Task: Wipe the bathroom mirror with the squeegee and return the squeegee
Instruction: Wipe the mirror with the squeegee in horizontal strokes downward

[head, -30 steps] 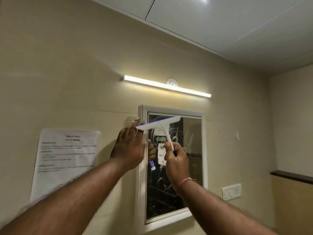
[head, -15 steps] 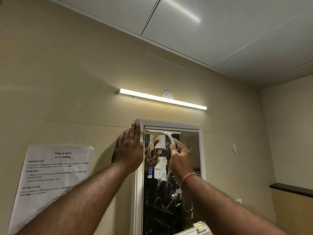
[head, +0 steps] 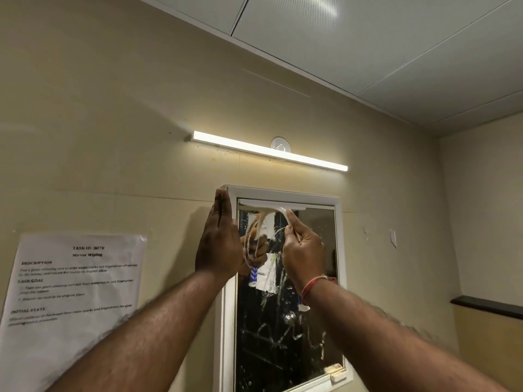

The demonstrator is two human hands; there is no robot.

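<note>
Up at the top of the mirror [head: 283,349], the white squeegee [head: 271,207] lay with its blade level against the glass, just under the upper edge of the white frame. The right hand [head: 302,250] grasped it, fingers and thumb curled round the handle, which ran down from the blade's middle into the palm; a red thread [head: 314,284] circled that wrist. The left hand [head: 219,241] held nothing. It was spread flat with straight fingers pressed together, resting against the mirror's left frame edge, fingertips reaching almost to the top left corner. Below the blade, the glass showed pale streaks and droplets, and the reflection of the hand and handle.

Above the mirror, a lit light bar [head: 268,151] ran along the wall. Left of the mirror, a printed paper sheet [head: 73,292] hung on the wall. Well to the right of the mirror, a dark ledge [head: 486,306] crossed the side wall.
</note>
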